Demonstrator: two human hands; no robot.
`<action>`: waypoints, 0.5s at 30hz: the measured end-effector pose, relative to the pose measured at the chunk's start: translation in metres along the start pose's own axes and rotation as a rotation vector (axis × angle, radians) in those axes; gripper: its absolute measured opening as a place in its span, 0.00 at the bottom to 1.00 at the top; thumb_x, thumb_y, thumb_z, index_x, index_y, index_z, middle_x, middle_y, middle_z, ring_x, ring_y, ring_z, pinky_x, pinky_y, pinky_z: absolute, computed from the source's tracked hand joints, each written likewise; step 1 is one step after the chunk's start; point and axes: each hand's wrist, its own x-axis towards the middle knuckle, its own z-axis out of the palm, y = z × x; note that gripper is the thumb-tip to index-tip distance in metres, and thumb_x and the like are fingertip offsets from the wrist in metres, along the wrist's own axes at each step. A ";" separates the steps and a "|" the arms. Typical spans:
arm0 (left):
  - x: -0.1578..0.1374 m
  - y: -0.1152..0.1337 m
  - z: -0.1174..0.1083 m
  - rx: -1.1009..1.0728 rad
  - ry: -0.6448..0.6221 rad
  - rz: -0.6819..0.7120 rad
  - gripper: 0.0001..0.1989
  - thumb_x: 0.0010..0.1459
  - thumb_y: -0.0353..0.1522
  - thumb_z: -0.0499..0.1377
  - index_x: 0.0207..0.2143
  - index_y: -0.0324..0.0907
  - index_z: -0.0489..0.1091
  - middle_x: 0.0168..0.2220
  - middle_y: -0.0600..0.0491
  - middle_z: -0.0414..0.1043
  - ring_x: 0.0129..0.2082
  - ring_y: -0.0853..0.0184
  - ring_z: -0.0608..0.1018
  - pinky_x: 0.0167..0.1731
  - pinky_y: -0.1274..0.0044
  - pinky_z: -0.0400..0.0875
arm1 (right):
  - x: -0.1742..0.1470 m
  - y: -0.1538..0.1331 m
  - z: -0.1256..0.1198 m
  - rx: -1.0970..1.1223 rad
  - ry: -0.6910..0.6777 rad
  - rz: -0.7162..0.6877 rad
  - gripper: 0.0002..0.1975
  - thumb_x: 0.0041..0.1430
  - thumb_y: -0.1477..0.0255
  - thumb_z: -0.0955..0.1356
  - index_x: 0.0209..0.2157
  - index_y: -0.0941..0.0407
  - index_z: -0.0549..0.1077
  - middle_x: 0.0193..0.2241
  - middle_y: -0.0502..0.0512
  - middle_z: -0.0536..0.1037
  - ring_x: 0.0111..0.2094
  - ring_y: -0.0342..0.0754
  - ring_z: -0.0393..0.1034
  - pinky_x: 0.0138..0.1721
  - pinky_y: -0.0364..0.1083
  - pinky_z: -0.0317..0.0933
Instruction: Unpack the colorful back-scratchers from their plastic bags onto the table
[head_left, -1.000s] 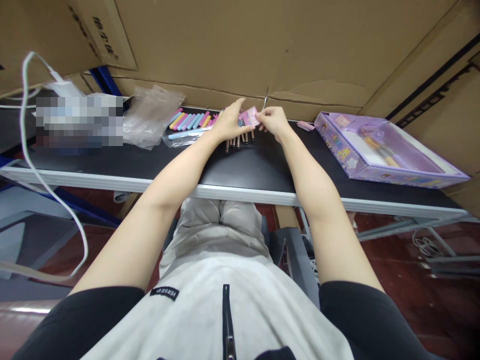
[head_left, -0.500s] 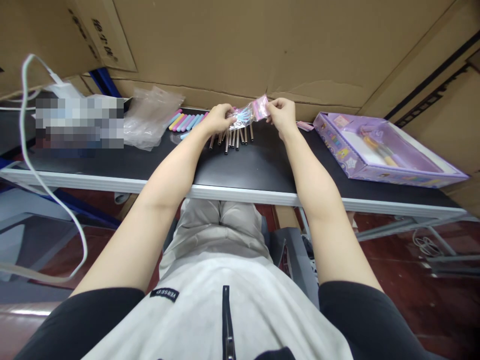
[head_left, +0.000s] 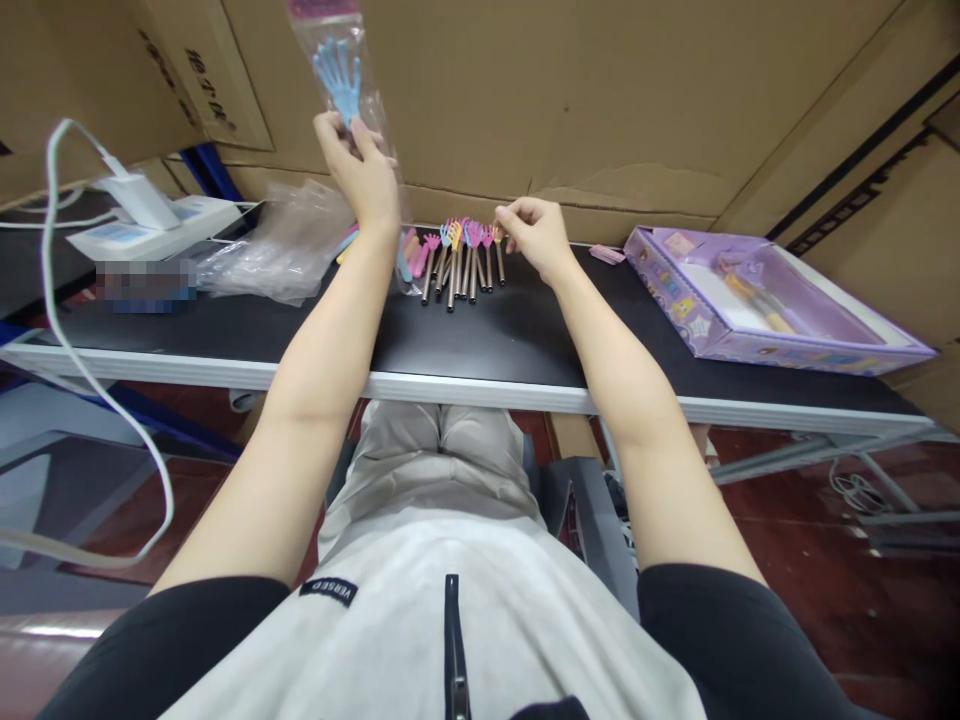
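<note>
My left hand point(head_left: 365, 178) is raised above the back of the table, closed around a clear-bagged back scratcher point(head_left: 341, 82) with a blue hand-shaped head and a pink header at its top. Lower down to the right, the fingertips of my right hand point(head_left: 541, 238) are pinched together; whether anything sits between them I cannot make out. Just left of that hand lies a bunch of back scratchers point(head_left: 457, 268) with metal shafts and pink, yellow, blue and purple heads. Pastel handle-like sticks point(head_left: 411, 258) show beside the bunch, partly hidden by my left forearm.
Clear plastic bags point(head_left: 281, 245) lie at the left, beside a white power strip point(head_left: 154, 235) with a plugged-in adapter and hanging cable. Small pink cards point(head_left: 607, 255) rest near a purple display box point(head_left: 694, 315) at right. Cardboard walls point(head_left: 600, 120) stand behind the table.
My left hand has lifted up and left with the bagged back scratcher. My right hand has let go of the pink header and moved slightly left and down.
</note>
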 end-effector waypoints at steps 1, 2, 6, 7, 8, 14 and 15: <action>0.000 -0.004 -0.001 -0.011 0.022 -0.005 0.23 0.77 0.55 0.47 0.52 0.46 0.62 0.43 0.57 0.71 0.57 0.65 0.68 0.57 0.63 0.70 | -0.003 -0.002 0.003 0.000 -0.066 0.005 0.18 0.65 0.58 0.76 0.30 0.55 0.72 0.27 0.49 0.75 0.26 0.39 0.67 0.30 0.40 0.64; 0.000 -0.008 -0.003 -0.029 0.044 -0.018 0.21 0.77 0.54 0.48 0.53 0.46 0.61 0.43 0.58 0.71 0.56 0.66 0.69 0.55 0.66 0.72 | -0.007 -0.004 0.005 0.002 -0.129 0.009 0.17 0.64 0.59 0.77 0.31 0.55 0.74 0.26 0.49 0.75 0.25 0.39 0.67 0.29 0.40 0.64; 0.001 -0.015 -0.008 -0.191 0.238 -0.288 0.12 0.84 0.38 0.36 0.54 0.47 0.55 0.41 0.60 0.69 0.46 0.75 0.74 0.44 0.76 0.76 | -0.014 -0.005 0.014 -0.020 -0.296 0.021 0.13 0.60 0.63 0.79 0.39 0.57 0.81 0.25 0.49 0.76 0.23 0.40 0.67 0.27 0.40 0.66; 0.002 -0.013 -0.009 -0.261 0.349 -0.434 0.13 0.83 0.32 0.31 0.52 0.46 0.53 0.41 0.60 0.69 0.42 0.78 0.74 0.41 0.79 0.76 | -0.014 -0.002 0.016 -0.028 -0.318 0.016 0.15 0.59 0.63 0.79 0.42 0.58 0.82 0.25 0.49 0.76 0.23 0.40 0.68 0.28 0.40 0.67; 0.005 -0.010 -0.009 -0.348 0.472 -0.577 0.16 0.82 0.27 0.28 0.50 0.45 0.52 0.41 0.59 0.69 0.38 0.80 0.74 0.37 0.81 0.74 | -0.012 0.002 0.018 -0.035 -0.336 0.005 0.17 0.59 0.62 0.79 0.45 0.58 0.82 0.25 0.48 0.76 0.24 0.41 0.70 0.28 0.40 0.69; 0.007 0.016 -0.017 -0.971 0.777 -0.669 0.12 0.82 0.27 0.42 0.40 0.47 0.49 0.38 0.58 0.70 0.26 0.78 0.76 0.20 0.82 0.59 | 0.005 0.035 0.023 -0.042 -0.427 -0.169 0.35 0.63 0.49 0.75 0.61 0.60 0.78 0.36 0.55 0.81 0.31 0.44 0.77 0.36 0.44 0.75; 0.006 0.019 -0.019 -1.027 0.795 -0.649 0.12 0.81 0.26 0.42 0.40 0.47 0.50 0.38 0.57 0.69 0.25 0.77 0.76 0.21 0.82 0.60 | 0.007 0.037 0.024 -0.042 -0.426 -0.203 0.38 0.64 0.47 0.74 0.63 0.60 0.77 0.38 0.57 0.82 0.32 0.44 0.77 0.37 0.45 0.76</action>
